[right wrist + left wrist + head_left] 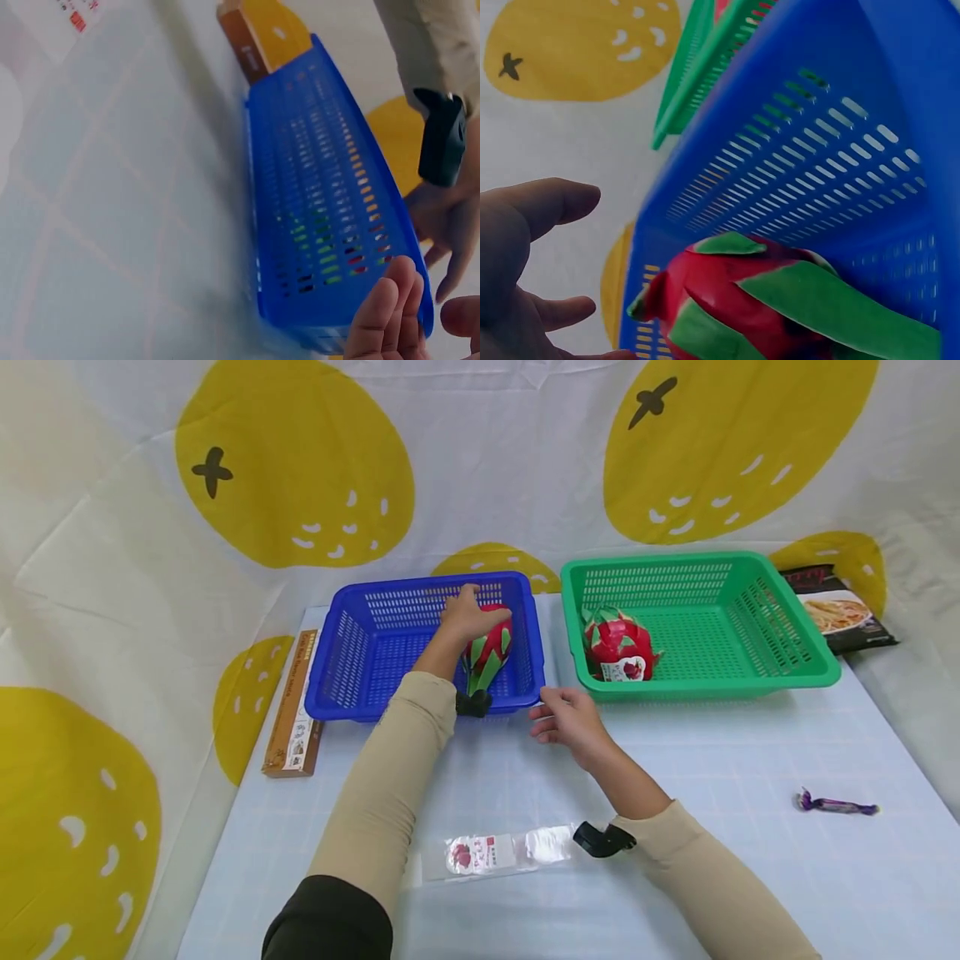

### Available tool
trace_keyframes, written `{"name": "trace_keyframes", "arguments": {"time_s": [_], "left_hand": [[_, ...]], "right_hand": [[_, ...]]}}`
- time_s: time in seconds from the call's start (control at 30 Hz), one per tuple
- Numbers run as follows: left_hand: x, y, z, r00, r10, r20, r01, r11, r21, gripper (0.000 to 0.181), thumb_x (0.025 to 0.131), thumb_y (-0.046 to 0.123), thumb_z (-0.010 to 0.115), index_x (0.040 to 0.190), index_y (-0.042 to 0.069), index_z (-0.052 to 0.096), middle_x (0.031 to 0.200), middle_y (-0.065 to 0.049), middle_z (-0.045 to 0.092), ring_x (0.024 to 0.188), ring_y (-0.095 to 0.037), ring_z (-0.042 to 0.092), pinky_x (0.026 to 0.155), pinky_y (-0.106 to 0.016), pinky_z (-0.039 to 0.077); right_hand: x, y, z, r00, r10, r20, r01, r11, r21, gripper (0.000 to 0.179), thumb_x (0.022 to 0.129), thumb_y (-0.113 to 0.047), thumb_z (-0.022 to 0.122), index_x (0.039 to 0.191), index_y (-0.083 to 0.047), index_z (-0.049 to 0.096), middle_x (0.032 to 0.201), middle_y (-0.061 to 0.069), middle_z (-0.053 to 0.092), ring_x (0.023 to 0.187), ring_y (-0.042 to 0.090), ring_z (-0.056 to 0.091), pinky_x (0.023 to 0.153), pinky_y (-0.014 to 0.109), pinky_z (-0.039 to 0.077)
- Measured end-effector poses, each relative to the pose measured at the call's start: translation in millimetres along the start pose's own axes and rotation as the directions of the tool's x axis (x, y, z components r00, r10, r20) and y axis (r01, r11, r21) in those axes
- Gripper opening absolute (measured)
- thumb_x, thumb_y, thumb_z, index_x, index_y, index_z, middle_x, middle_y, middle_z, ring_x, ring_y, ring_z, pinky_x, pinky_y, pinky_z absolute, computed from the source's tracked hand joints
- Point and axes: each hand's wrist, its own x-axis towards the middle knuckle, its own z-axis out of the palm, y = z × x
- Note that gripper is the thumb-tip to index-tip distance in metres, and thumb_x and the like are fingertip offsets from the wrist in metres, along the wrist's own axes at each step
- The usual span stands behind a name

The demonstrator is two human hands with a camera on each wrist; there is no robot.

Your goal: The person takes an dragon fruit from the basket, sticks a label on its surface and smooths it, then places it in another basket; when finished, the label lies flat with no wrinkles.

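Loosely spread left hand [467, 615], perhaps above dragonfruit [489, 656]

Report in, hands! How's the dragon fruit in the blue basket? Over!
Left hand open over blue basket, holding nothing. Right hand at basket's near right corner. Dragon fruit lying inside; nothing seen between it and left hand.

Your left hand [502, 259] is spread near the red-and-green dragon fruit [724, 296], which lies in the slotted blue basket [885, 67]. Beyond that, you see a green basket [697, 75].
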Motion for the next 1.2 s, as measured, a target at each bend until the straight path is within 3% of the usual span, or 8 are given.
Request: {"name": "trace_keyframes", "arguments": {"time_s": [0.23, 0.53, 0.73, 1.03, 1.2], "left_hand": [[20.2, -3.0, 1.9, 0.994, -0.081, 0.068, 0.08, 0.997, 0.025, 0.098, 0.082, 0.044, 0.067, 0.152, 0.015, 0.005, 0.157, -0.017, 0.007, 0.144, -0.039, 0.006, 0.114, -0.052, 0.018], [33.5, -15.5, 16.0, 0.97, -0.185, 0.155, 0.18, 0.982, 0.05, 0.108, 0.08, 0.045, 0.07, 0.152, 0.014, -0.005, 0.156, -0.017, 0.013, 0.141, -0.034, 0.02, 0.113, -0.045, 0.026], [35.5, -16.9, 20.7, 0.974, -0.184, 0.13, 0.182, 0.983, 0.029, 0.103, 0.08, 0.041, 0.071, 0.152, 0.015, 0.002, 0.151, -0.018, 0.024, 0.136, -0.034, 0.031, 0.108, -0.046, 0.034], [32.2, -18.4, 19.0, 0.984, -0.162, 0.071, 0.161, 0.987, 0.025, 0.097, 0.076, 0.041, 0.074, 0.15, 0.013, 0.018, 0.146, -0.018, 0.032, 0.129, -0.034, 0.038, 0.104, -0.046, 0.039], [32.5, -21.0, 19.3, 0.99, -0.137, 0.025, 0.136, 0.99, 0.028, 0.094, 0.073, 0.042, 0.076, 0.147, 0.012, 0.027, 0.138, -0.017, 0.041, 0.123, -0.033, 0.044, 0.099, -0.044, 0.044]], "right_hand": [[3.2, 2.4, 3.8, 1.0, -0.012, 0.028, 0.01, 0.998, 0.069, 0.031, 0.1, -0.022, 0.045, 0.114, 0.005, 0.05, 0.087, 0.01, 0.065, 0.065, 0.013, 0.064, 0.064, 0.026, 0.056], [3.4, 2.4, 2.6, 0.998, -0.017, 0.053, 0.012, 0.996, 0.084, 0.03, 0.1, -0.023, 0.045, 0.112, 0.004, 0.05, 0.092, 0.015, 0.065, 0.067, 0.013, 0.064, 0.065, 0.026, 0.056], [4.3, 1.3, 0.9, 0.998, -0.002, 0.059, -0.003, 0.997, 0.077, 0.03, 0.1, -0.023, 0.045, 0.113, 0.004, 0.05, 0.094, 0.017, 0.065, 0.068, 0.014, 0.064, 0.066, 0.027, 0.056], [4.5, 0.9, 0.6, 0.998, 0.008, 0.061, -0.012, 0.997, 0.077, 0.03, 0.1, -0.022, 0.046, 0.114, 0.005, 0.049, 0.095, 0.018, 0.065, 0.067, 0.014, 0.065, 0.065, 0.027, 0.057], [4.2, 1.0, 0.1, 0.997, -0.012, 0.076, 0.004, 0.995, 0.099, 0.028, 0.1, -0.02, 0.046, 0.111, 0.006, 0.049, 0.088, 0.014, 0.066, 0.065, 0.014, 0.064, 0.064, 0.028, 0.057]]}}
